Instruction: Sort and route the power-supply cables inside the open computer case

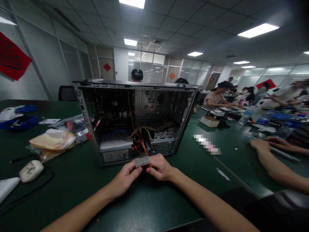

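Note:
An open computer case (185, 125) lies on its side on the green table, its inside facing me. In front of it, my left hand (126, 177) and my right hand (161, 167) hold a pale, wide cable connector (142, 161) between them, fingers and thumbs closed on its two ends. Red, yellow and black wires (144, 146) run from the connector back into the case. A power supply (116, 155) with a label sits at the case's lower left, and a metal drive cage (162, 146) at its lower right.
On the green table (72, 193), a white mouse (31, 170), plastic bags (51, 140) and a blue tray (19, 122) are left. Right are a small box (209, 121), bottles (245, 116) and another person's hands (262, 145). More people sit behind.

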Motion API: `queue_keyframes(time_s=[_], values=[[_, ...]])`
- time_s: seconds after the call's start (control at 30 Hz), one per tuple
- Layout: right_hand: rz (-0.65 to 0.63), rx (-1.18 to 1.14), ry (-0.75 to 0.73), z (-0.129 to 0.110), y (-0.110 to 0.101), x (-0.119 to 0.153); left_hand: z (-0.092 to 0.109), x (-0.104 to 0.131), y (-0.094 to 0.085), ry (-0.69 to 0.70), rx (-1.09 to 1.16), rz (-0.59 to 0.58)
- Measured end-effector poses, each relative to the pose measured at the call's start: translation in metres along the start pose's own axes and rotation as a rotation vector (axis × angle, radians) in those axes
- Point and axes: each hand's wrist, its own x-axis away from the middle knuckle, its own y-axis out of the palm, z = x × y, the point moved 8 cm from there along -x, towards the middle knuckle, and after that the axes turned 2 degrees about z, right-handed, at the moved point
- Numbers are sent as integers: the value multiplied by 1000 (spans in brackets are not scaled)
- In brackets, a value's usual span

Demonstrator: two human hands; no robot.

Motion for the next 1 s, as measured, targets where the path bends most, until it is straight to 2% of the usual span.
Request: queue_keyframes(time_s=[0.17,0.67,0.87,1.0], values=[[-1,12,18,4,-1,0,-5,-1,0,-20,-32,-14],[-10,-26,-1,3,-4,0,6,-1,4,74,-103,-39],[-12,-54,13,6,-6,1,6,-1,7,51,-60,-24],[-9,-41,12,8,-6,1,11,-3,8,89,-85,-53]])
